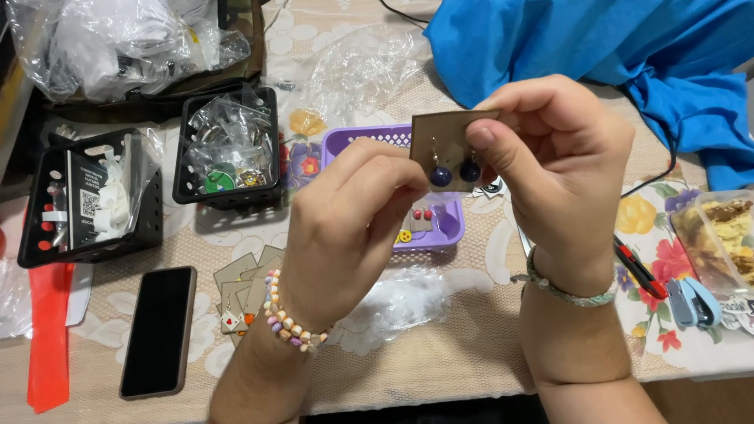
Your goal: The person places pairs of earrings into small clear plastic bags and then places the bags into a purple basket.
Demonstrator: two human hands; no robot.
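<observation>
A small brown card [449, 133] carries a pair of dark blue round earrings [455, 173]. My right hand [561, 169] pinches the card from the right, thumb across its front. My left hand [345, 228] meets it from the left, fingertips touching the card's lower left edge by one earring. Both hands hover above a purple plastic basket [345, 140] that holds more small earring cards. A beaded bracelet sits on my left wrist, a woven one on my right.
Two black baskets [228, 149] [86, 196] with bagged bits stand at the left. A black phone [159, 330] lies near the front edge, beside loose brown cards [239, 290]. Blue cloth [613, 55], a red-handled tool [640, 271], a blue stapler [693, 302] and a clear food box [719, 235] lie at the right.
</observation>
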